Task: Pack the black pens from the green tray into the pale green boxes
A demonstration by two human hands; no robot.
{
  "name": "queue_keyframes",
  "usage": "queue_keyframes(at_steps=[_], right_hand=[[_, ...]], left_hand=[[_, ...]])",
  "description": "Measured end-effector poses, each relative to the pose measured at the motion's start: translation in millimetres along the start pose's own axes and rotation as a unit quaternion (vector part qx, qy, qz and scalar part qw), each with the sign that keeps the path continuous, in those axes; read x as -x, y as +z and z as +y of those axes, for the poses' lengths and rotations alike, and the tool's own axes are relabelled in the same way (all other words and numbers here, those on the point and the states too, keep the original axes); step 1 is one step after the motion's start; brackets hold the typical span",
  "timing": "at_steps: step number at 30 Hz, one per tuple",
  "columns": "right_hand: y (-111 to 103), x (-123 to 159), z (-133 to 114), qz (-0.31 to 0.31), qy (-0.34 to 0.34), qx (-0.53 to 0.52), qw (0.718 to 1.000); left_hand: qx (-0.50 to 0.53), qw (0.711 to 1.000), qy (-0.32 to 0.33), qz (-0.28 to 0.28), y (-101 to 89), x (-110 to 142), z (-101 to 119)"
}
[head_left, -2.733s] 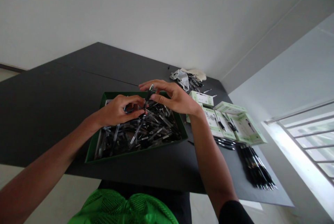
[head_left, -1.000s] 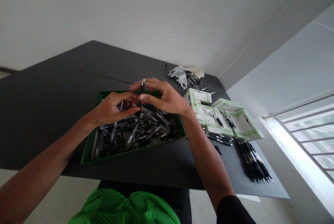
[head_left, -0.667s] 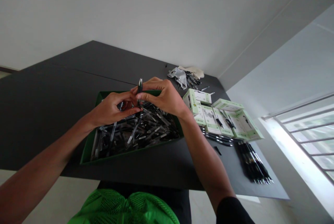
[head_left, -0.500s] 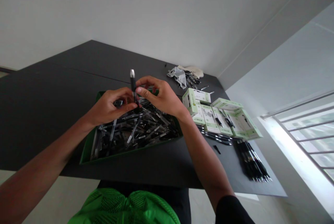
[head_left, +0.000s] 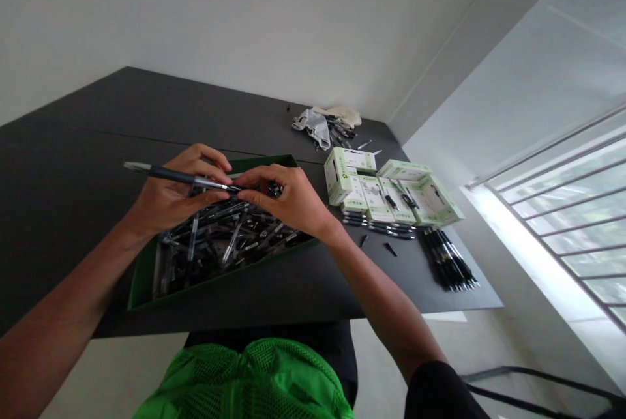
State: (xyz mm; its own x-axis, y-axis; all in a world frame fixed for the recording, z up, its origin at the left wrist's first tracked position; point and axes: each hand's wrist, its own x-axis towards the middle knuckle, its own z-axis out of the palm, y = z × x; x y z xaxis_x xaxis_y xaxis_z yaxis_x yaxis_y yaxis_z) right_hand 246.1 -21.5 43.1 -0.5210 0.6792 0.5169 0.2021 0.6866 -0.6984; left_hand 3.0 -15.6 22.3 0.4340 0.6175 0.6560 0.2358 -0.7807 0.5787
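A black pen [head_left: 172, 174] with a silvery tip lies nearly level between my hands, its tip pointing left. My left hand [head_left: 182, 187] pinches its barrel between thumb and fingers. The fingers of my right hand [head_left: 278, 194] close on the pen's other end, which they partly hide. Both hands are above a green box [head_left: 135, 275] filled with a jumble of black and clear pens [head_left: 239, 236].
Pale green cartons [head_left: 340, 174] stand to the right, with rows of pens [head_left: 391, 230] before them. A bundle of pens [head_left: 447, 259] lies near the table's right end. Cloths [head_left: 313, 127] and more pens sit at the back. A small black piece [head_left: 390, 249] lies nearby.
The pen has turned from upright to nearly level, its tip now left. The view has shifted, and a small dark piece now shows on the table right of the box.
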Motion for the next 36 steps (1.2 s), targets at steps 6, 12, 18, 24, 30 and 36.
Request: queue_keyframes(at_steps=[6,12,18,24,30,36], right_hand=[[-38.7,74.5,-22.8,0.182,0.086,0.125,0.971],[-91.0,204.5,-19.8,0.465,0.213,0.253,0.821],[-119.3,307.2,-10.0,0.432,0.292,0.513,0.682],[-124.6,361.5,4.5,0.345,0.387,0.591,0.618],[-123.7,367.3,15.5,0.323,0.426,0.582,0.613],[-122.0,363.0,16.3,0.311,0.437,0.578,0.615]], left_hand=[[0.083,0.994,-0.045,-0.050,6.3,6.3,-14.2],[0.113,0.993,-0.036,-0.002,9.5,4.0,-8.8],[0.108,0.994,-0.035,-0.008,11.0,3.8,-6.3],[0.105,0.994,-0.027,-0.011,10.6,2.3,-8.5],[0.100,0.994,-0.033,-0.002,10.6,3.2,-8.7],[0.092,0.995,-0.039,-0.003,9.6,5.3,-10.0]])
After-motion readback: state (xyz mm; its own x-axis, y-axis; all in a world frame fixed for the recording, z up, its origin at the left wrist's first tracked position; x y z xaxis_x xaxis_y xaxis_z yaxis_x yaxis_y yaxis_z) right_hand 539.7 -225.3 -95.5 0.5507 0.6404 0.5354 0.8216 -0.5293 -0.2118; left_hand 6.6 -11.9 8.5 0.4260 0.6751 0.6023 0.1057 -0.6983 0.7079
